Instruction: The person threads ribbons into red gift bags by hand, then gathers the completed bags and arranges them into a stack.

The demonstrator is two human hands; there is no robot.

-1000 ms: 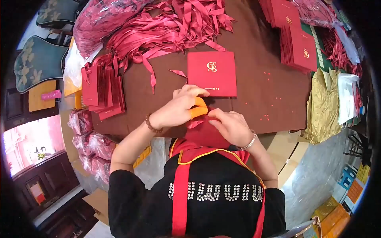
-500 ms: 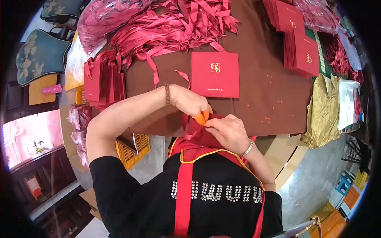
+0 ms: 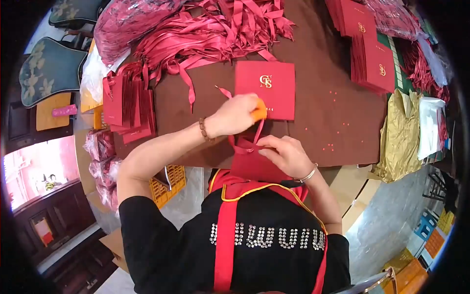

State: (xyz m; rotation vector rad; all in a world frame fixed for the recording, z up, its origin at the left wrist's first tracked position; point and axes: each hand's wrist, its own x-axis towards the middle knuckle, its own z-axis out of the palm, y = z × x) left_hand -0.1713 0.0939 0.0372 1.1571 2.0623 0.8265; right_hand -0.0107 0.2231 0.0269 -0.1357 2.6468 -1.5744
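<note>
My left hand [image 3: 236, 115], with an orange cover on a finger, is closed on a red ribbon [image 3: 259, 129] and holds it taut above a small red paper bag [image 3: 255, 165]. That bag is at the table's front edge, close to my apron. Thumb and fingers of my right hand [image 3: 287, 155] pinch the bag's upper edge. Just beyond my left hand, a flat red bag with a gold logo [image 3: 274, 83] lies on the brown cloth, partly covered by the hand.
A heap of red ribbons [image 3: 205, 36] lies at the back. Finished-looking red bags with ribbon handles [image 3: 115, 100] stand at left. Stacks of flat red bags [image 3: 374, 63] are at right, near gold crumpled wrapping [image 3: 399, 139]. Small red bits dot the brown cloth [image 3: 313, 103].
My left hand has moved up and away from the bag, drawing the ribbon out. My right hand stays at the bag's edge, and more of the bag shows.
</note>
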